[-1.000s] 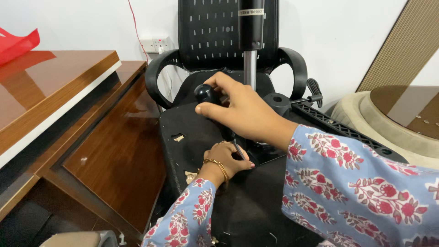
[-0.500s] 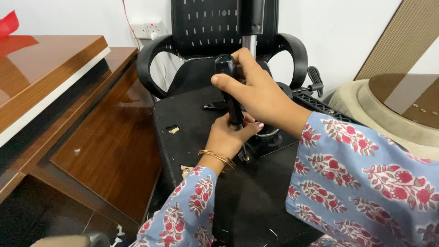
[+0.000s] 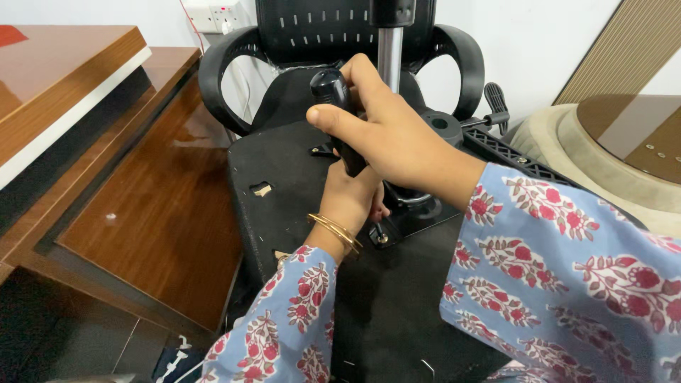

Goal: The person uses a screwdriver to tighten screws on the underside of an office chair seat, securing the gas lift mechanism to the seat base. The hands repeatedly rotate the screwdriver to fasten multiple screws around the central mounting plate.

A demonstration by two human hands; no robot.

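Note:
An upturned black office chair lies in front of me, its seat underside (image 3: 284,167) facing up. My right hand (image 3: 386,135) grips the black handle of a screwdriver (image 3: 335,106), which stands nearly upright over the seat's metal mechanism plate (image 3: 418,209). My left hand (image 3: 351,198), with gold bangles at the wrist, wraps around the lower shaft of the tool just below the handle. The tip is hidden behind my left hand. The chrome gas cylinder (image 3: 389,53) rises right behind my hands.
A glossy brown wooden desk (image 3: 85,128) stands on the left. The chair's armrests (image 3: 216,78) curve at the back, near a wall socket (image 3: 216,13). A black base leg (image 3: 518,159) runs to the right, beside a round beige and brown piece (image 3: 624,163).
The screwdriver rose from a tilted to a nearly upright position. My left hand climbed from the seat surface to wrap the shaft. The view shifted slightly, moving the desk leftward.

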